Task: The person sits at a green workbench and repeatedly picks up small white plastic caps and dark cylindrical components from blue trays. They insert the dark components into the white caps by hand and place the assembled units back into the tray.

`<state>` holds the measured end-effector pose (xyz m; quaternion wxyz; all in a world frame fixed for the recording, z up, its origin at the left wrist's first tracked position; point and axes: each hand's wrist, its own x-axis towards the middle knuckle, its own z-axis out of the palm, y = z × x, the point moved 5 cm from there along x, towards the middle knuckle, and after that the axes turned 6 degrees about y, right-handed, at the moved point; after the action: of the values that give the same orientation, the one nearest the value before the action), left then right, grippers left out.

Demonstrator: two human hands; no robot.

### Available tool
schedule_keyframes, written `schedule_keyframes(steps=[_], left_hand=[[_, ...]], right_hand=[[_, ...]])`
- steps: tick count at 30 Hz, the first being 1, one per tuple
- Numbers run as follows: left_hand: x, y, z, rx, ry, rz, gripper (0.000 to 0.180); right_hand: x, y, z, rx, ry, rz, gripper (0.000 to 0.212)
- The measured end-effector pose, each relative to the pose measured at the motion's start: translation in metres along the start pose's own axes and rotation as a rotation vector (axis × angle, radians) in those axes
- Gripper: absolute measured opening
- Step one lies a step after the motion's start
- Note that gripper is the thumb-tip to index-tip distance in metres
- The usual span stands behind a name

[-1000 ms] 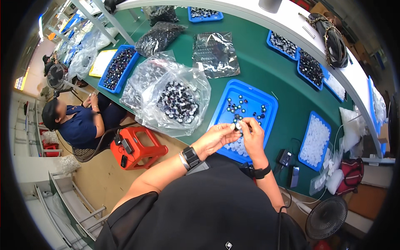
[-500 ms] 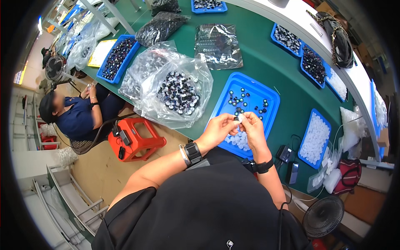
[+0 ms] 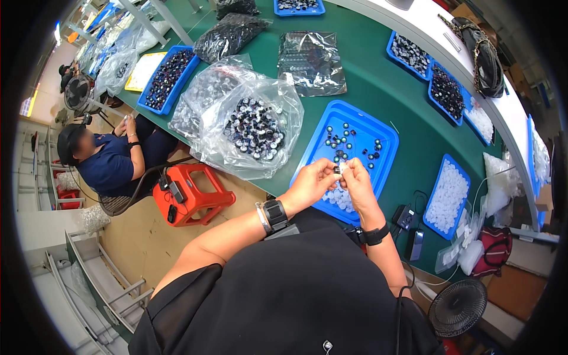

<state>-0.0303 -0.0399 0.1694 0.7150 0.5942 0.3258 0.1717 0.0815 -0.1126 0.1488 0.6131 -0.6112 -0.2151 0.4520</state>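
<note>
Over a blue tray (image 3: 387,139), my two hands meet at the fingertips. My left hand (image 3: 310,183) pinches a small round black part (image 3: 337,169). Right against it, my right hand (image 3: 360,186) is closed on a small white piece, mostly covered by the fingers. Whether the two pieces are joined cannot be made out. In the tray's far half lie loose black round parts (image 3: 338,142), some with greenish shiny tops. A heap of small white pieces (image 3: 338,200) fills its near end, partly behind my hands.
Left of the tray, an open clear bag (image 3: 254,130) holds black-and-white parts. A flat dark bag (image 3: 312,62) lies beyond. To the right are a tray of white pieces (image 3: 447,195) and a black adapter (image 3: 403,216). A co-worker (image 3: 109,154) sits left, near a red stool (image 3: 192,195).
My hands stay together over the tray, with only slight finger movement around the small parts. The whole view has shifted a little. The co-worker's head has moved slightly.
</note>
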Motion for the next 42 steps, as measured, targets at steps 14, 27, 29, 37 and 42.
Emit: schedule_keyframes(steps=[14, 27, 29, 37, 42], left_hand=[[0.002, -0.021, -0.001, -0.784, -0.105, -0.438, 0.026], [-0.007, -0.075, -0.001, -0.861, -0.113, -0.796, 0.028], [-0.011, -0.09, -0.006, -0.819, -0.037, -0.921, 0.028], [0.041, -0.077, -0.139, -1.221, 0.408, -0.377, 0.049], [0.05, -0.065, -0.15, -0.767, 0.337, -0.371, 0.034]], right_hand=[[-0.002, -0.001, 0.004, 0.024, 0.079, -0.02, 0.027], [-0.016, 0.003, 0.029, -1.089, -0.013, -0.563, 0.021], [-0.012, 0.028, 0.028, -1.085, -0.081, -0.402, 0.027], [0.009, 0.068, -0.026, -0.921, 0.181, -0.129, 0.023], [0.036, 0.067, -0.037, -1.202, 0.246, -0.327, 0.022]])
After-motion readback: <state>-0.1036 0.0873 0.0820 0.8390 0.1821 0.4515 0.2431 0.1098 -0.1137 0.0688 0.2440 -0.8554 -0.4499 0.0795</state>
